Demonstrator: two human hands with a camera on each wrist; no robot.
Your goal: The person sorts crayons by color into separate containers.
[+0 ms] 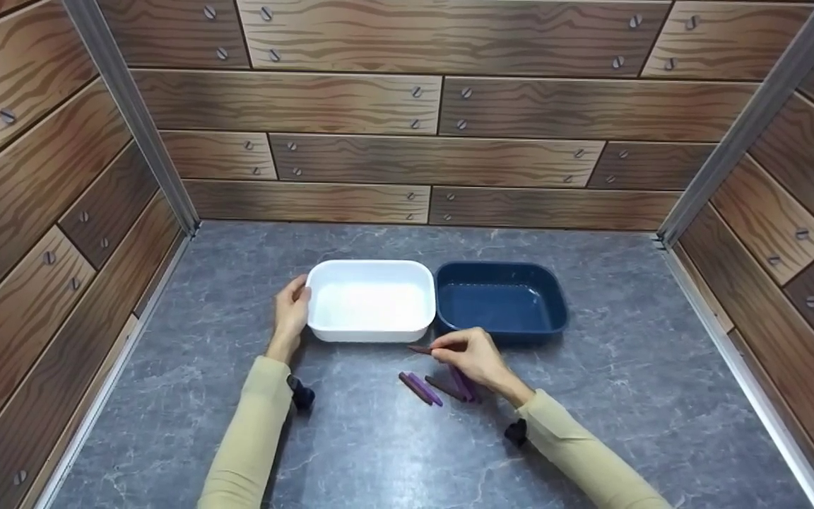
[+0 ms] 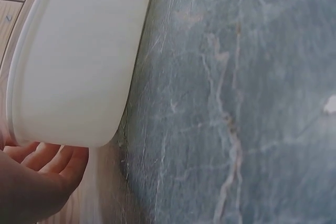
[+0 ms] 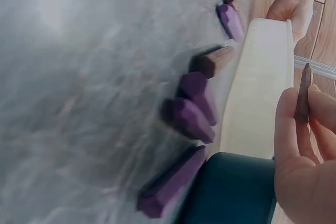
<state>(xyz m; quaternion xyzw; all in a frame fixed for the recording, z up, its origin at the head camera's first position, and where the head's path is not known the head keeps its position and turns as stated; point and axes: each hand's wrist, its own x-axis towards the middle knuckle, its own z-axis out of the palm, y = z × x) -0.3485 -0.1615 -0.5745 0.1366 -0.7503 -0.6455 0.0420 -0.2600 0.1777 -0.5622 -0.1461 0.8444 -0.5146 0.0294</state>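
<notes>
My right hand [image 1: 474, 355] pinches a brown crayon-like stick [image 3: 303, 95] between thumb and fingertips. The stick has a tapered tip and is held just in front of the white container [image 1: 372, 336], near where it meets the dark blue container [image 1: 502, 336]. My left hand [image 1: 290, 307] holds the left end of the white container at its rim, with fingers [image 2: 73, 167] against the outer end wall. On the table below the right hand lie several similar purple sticks [image 3: 197, 119] and brown sticks [image 3: 214, 62], partly hidden by that hand in the head view.
The two containers stand side by side on a grey marbled table [image 1: 350, 445]. Wood-patterned walls [image 1: 350, 155] rise at the back and both sides, with metal posts [image 1: 142, 120] at the back corners. Dark wrist cameras [image 1: 302, 394] sit on both forearms.
</notes>
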